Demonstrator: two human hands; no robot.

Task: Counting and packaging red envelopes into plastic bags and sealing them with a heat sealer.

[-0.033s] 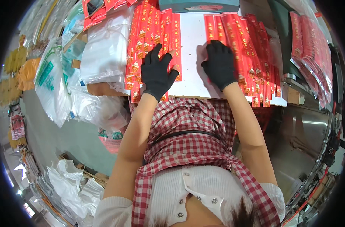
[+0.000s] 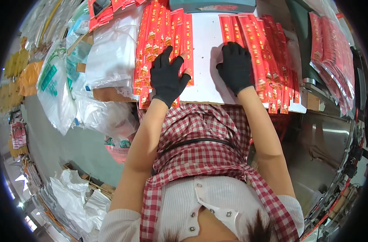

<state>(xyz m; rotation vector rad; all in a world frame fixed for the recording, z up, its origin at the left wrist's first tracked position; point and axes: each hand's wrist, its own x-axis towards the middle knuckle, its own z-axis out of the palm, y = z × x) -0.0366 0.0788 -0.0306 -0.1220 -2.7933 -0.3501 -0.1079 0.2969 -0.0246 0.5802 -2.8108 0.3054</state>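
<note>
My left hand, in a black glove with bare fingertips, lies on the left row of long narrow red packets with gold printing. Its fingers and thumb are spread, and the packets under it lie overlapped side by side. In a matching glove, my right hand rests flat over the lower part of the leftmost packets of the right row. Its fingers lie close beside each other, stretched out; the glove hides what is directly beneath. Both rows lie on a white board.
A grey-green box stands at the board's far edge. Clear plastic bags are stacked on the left, beside a hanging white bag. On the right, more red packets in clear wrapping sit beyond a dark metal edge.
My right hand has shifted very slightly to the right, and the leftmost packets under it now tilt a little more. The left hand stays in place.
</note>
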